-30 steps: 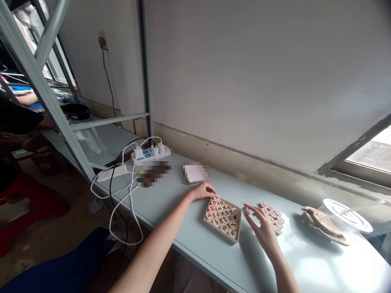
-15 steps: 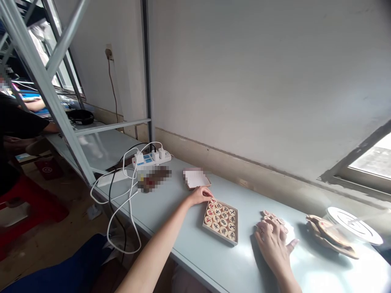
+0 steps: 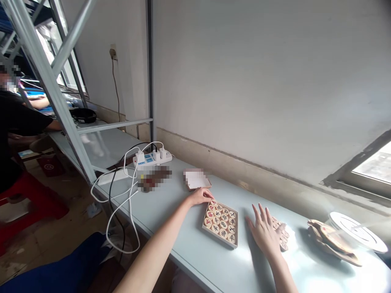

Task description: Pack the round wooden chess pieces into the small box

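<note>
A shallow square box (image 3: 236, 244) on the grey table holds rows of round wooden pieces with red or black characters. My left hand (image 3: 200, 196) is at the box's far left corner, its fingertips closed on a round piece (image 3: 213, 202) there. To the right of the box, my right hand (image 3: 263, 230) is spread with fingers apart and holds nothing. Several loose round pieces (image 3: 284, 240) lie grouped beside it, partly hidden behind the hand. Behind my left hand lies an open box lid (image 3: 197, 180).
A white power strip (image 3: 152, 158) with looping cables and a blurred item stand at the left. A brown dish-like object (image 3: 332, 242) and a clear round container (image 3: 357, 230) are at the right. A metal frame (image 3: 56, 87) rises at the left; a person in black (image 3: 21, 118) sits beyond.
My right hand has lifted off the loose pieces and moved slightly left, its fingers now spread. My left hand stays at the box corner. The view has shifted slightly.
</note>
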`<state>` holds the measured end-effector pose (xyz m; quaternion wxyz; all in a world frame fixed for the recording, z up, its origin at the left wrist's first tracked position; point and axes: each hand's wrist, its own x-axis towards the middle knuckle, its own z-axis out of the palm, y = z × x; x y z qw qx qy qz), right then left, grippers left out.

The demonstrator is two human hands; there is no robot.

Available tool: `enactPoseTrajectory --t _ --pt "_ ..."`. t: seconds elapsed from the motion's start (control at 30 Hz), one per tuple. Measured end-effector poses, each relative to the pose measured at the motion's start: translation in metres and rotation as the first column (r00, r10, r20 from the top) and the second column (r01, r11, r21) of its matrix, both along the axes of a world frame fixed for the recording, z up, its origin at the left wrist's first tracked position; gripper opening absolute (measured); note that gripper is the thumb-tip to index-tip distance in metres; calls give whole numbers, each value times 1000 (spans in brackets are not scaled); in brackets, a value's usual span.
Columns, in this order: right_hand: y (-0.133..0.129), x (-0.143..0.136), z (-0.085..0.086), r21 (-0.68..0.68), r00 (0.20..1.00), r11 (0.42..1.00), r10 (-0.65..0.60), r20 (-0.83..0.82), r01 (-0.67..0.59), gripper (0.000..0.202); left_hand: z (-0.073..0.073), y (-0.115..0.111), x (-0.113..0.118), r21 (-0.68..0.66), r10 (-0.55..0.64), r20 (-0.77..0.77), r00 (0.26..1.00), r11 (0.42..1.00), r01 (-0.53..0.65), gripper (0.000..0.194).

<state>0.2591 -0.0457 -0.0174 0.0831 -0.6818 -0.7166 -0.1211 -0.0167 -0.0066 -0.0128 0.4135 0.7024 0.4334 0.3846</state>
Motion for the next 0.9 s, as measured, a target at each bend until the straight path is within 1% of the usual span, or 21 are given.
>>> enactPoseTrajectory --t 0.1,0.17,0.27,0.33,0.4,0.53,0.63,0.7,0.73,0.77,0.8,0.83,0.87,0.9 --pt "13 16 -9 -72 997 996 -59 -48 55 56 0 0 -1 4 -10 4 1000 1000 10 17" --pt "17 32 -14 -85 992 994 -78 -95 70 54 -1 0 -1 -9 -18 16 1000 1000 19 18" --pt "16 50 -18 -87 985 991 -114 -126 104 53 -2 0 -2 -18 -25 11 1000 1000 25 19" --pt "14 56 -18 -97 982 988 -130 -133 118 55 0 -1 -2 -25 -18 -7 1000 1000 18 20" --pt "11 57 -17 -99 980 987 -140 -140 127 55 3 -2 -1 -35 -19 -22 1000 999 18 19" --pt "7 52 -14 -46 976 985 -169 -139 164 52 7 -4 0 -25 -39 -11 999 999 39 19" --pt "4 40 -3 10 981 990 -140 -134 143 50 5 -3 -1 -26 -35 -9 999 999 35 19" --pt "2 24 12 61 988 997 -43 -151 52 48 1 0 -1 -31 -31 -8 999 999 31 20" --pt "1 14 20 74 985 997 38 -170 -26 47 0 1 -1 -29 -31 -4 1000 999 30 20" --pt "1 1 28 55 968 988 153 -199 -145 46 -2 2 -1 -28 -33 1 999 999 33 20" --pt "1 -12 35 0 928 955 287 -237 -296 45 -3 2 0 -28 -39 7 999 999 39 21" --pt "0 -27 42 -66 872 901 394 -291 -429 44 -3 3 0 -28 -46 12 999 999 46 21" --pt "0 -41 46 -108 819 847 459 -344 -520 42 -4 2 0 -27 -51 16 999 998 52 22" --pt "1 -54 49 -115 779 809 502 -374 -577 41 -3 2 0 -27 -55 18 998 998 56 22"
